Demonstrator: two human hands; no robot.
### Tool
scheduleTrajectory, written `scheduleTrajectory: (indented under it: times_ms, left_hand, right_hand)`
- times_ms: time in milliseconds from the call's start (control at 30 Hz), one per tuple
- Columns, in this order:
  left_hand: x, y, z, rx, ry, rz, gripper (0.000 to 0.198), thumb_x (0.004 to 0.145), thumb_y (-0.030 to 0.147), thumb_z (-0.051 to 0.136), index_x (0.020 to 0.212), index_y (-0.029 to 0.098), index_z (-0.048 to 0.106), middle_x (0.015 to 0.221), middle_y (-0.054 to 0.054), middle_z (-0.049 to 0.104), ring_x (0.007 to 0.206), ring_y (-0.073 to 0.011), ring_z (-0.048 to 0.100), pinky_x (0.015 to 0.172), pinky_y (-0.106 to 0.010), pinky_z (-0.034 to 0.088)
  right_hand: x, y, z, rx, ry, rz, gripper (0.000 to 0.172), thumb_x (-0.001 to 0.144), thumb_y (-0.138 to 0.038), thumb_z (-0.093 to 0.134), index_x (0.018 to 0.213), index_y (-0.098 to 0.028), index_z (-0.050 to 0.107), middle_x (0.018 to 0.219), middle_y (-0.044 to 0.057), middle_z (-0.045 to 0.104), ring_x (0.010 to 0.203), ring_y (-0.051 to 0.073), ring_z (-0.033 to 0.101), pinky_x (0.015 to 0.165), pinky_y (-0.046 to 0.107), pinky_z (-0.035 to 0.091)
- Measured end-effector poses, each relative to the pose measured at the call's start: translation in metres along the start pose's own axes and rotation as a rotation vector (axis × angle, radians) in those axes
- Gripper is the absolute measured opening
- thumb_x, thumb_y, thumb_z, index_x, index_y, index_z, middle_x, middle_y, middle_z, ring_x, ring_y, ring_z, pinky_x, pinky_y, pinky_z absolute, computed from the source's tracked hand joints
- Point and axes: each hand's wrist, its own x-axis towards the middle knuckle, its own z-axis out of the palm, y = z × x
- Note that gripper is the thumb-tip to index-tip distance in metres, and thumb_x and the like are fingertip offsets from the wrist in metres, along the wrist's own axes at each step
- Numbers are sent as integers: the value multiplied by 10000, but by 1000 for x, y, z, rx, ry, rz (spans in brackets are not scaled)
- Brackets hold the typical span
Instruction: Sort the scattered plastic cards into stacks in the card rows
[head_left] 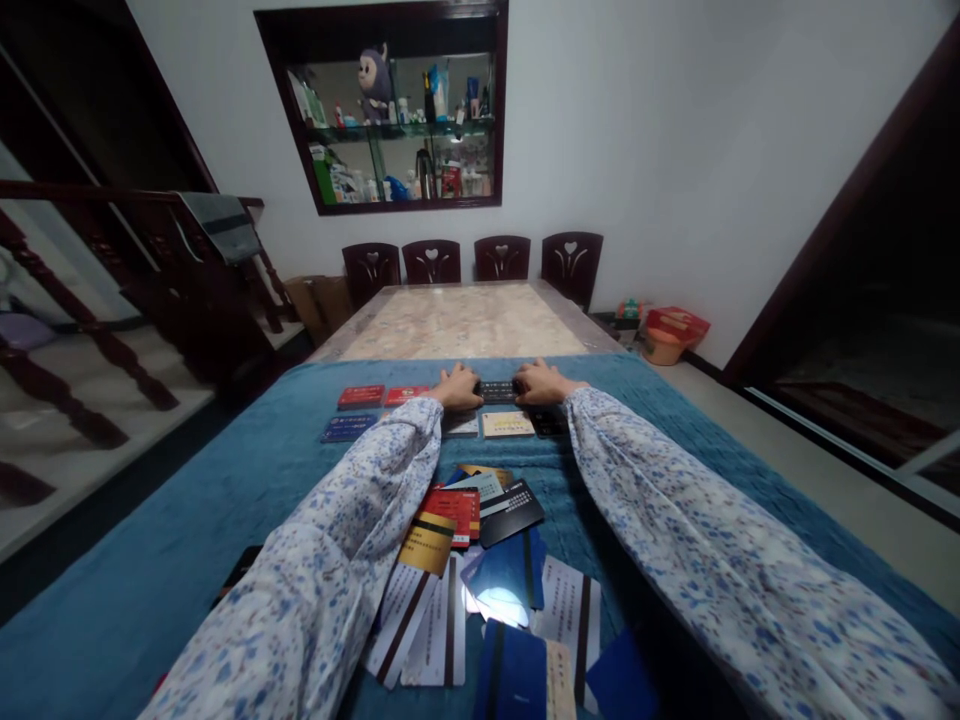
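Note:
A black card [498, 393] with printed lines, perhaps a small stack, lies in the far row on the blue cloth. My left hand [457, 390] grips its left edge, while the fingers of my right hand [541, 384] close on its right edge. Red cards [361, 397] lie left of my left hand. In the nearer row are a blue card [350, 428], a cream card [508, 425] and a black card partly under my right wrist. Between my forearms spreads a loose pile with a gold card [427, 543], white striped cards [439, 630] and dark blue cards [514, 665].
The blue cloth [247, 470] covers the near part of the table; a marble-patterned top [450, 315] shows beyond it. Several dark chairs [502, 258] stand at the far end. A wooden railing [97, 340] runs on the left, and an orange bin [664, 345] sits at right.

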Motion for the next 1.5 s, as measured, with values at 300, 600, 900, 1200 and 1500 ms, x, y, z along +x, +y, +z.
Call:
scheduleTrajectory:
  times_ms: [300,600,900,1200,1500]
  left_hand:
    - [3,-3,0,5,-11,9,356,810,319,602,1117,173,706,1328,-157,631,1331,-378,420,1072,-560,398]
    - [3,-5,-1,14,-49,16,407,817,310,592,1191,166,666,1390,-170,583,1377,-373,392,1099,-571,384]
    - [2,-5,1,-3,-41,26,456,822,310,621,1259,180,636,1408,-171,574,1402,-373,382,1118,-593,371]
    - [2,-4,1,-8,-40,24,446,881,369,564,1273,172,641,1381,-163,600,1395,-366,393,1130,-580,363]
    - [0,-5,0,1,-46,24,494,880,407,545,1306,172,636,1400,-153,587,1381,-364,394,1112,-550,380]
  right_hand:
    - [7,3,1,-34,-40,-9,399,835,-391,623,1186,-243,743,1354,131,639,1271,374,485,982,488,480]
    - [7,3,1,-35,-34,8,451,828,-409,636,1250,-272,719,1372,123,640,1295,384,481,994,505,476]
    - [4,3,-3,-25,-43,-19,456,841,-416,647,1252,-235,721,1375,152,632,1300,392,479,1006,513,467]
    - [1,2,-4,18,-18,22,582,875,-494,630,1401,-246,643,1410,154,616,1337,389,469,1041,500,452]
    - [4,-2,-3,30,-43,45,539,916,-523,572,1380,-263,662,1421,158,610,1365,400,443,1058,523,432]
